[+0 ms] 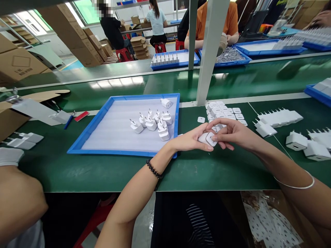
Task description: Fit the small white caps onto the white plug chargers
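Clamped between the thumb and fingers of the left hand, a white charger sits just right of a blue-rimmed tray on a green workbench. The right hand meets it from the other side, its thumb against the charger's end face; whether that hand pinches or merely presses cannot be told. A dark beaded bracelet circles the left wrist, a silvery bangle the right forearm.

Inside the tray, pronged chargers lie clustered toward its right side, with another charger near its far right corner. Right of the tray, behind the hands, white caps lie in rows, a single cap just beside them. Farther right of the tray stand more chargers, some side by side. Left of the tray are a red strip and a blue pen; beyond it, a person in orange sits across the bench.
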{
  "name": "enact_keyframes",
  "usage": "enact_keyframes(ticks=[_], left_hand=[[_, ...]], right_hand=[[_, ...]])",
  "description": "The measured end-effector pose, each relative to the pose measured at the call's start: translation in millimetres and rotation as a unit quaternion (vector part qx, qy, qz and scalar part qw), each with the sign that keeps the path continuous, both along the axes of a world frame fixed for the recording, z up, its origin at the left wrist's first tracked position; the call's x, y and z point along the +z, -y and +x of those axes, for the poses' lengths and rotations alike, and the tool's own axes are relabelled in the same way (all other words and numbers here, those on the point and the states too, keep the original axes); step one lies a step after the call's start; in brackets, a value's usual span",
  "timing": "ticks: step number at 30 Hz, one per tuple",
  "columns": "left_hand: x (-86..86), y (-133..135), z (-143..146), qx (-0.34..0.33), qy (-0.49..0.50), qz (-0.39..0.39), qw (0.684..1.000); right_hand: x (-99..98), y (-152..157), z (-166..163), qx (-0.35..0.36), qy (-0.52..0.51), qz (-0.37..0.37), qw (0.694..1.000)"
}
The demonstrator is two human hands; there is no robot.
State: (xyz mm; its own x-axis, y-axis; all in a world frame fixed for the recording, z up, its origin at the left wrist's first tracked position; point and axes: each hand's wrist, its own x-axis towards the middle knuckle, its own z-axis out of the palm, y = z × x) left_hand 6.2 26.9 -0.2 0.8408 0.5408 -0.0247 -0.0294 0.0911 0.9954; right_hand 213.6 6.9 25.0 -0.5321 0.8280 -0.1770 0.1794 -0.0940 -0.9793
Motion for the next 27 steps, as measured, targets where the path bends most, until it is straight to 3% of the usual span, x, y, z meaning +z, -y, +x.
enact_keyframes(ticks=[7,13,17,22,27], left_hand=[[1.0,1.8,3.1,0.052,0.014,0.06,0.997],[-0.1,0.6,2.1,0.072,0.05,0.007,0.996],[0.8,-0.5,2.3,0.081,0.068,-0.035,0.994],[0.3,-1.7,3.3,0.073,0.076,-0.044,0.993],[1.6,-0.1,0.9,0.065,0.085,-0.067,0.992]], right_hand=[[-3.7,9.9,-7.5,-0.035,0.013,0.06,0.998],[-4.6,16.2,-7.2,-0.014,0.001,0.143,0.99],[-3.7,15.3,-4.8,0.015,0.046,0.226,0.973],[-12.7,13.2,-6.8,-0.007,0.138,0.331,0.934],[-18.3,15.7,-10.8,-0.056,0.125,0.349,0.927]])
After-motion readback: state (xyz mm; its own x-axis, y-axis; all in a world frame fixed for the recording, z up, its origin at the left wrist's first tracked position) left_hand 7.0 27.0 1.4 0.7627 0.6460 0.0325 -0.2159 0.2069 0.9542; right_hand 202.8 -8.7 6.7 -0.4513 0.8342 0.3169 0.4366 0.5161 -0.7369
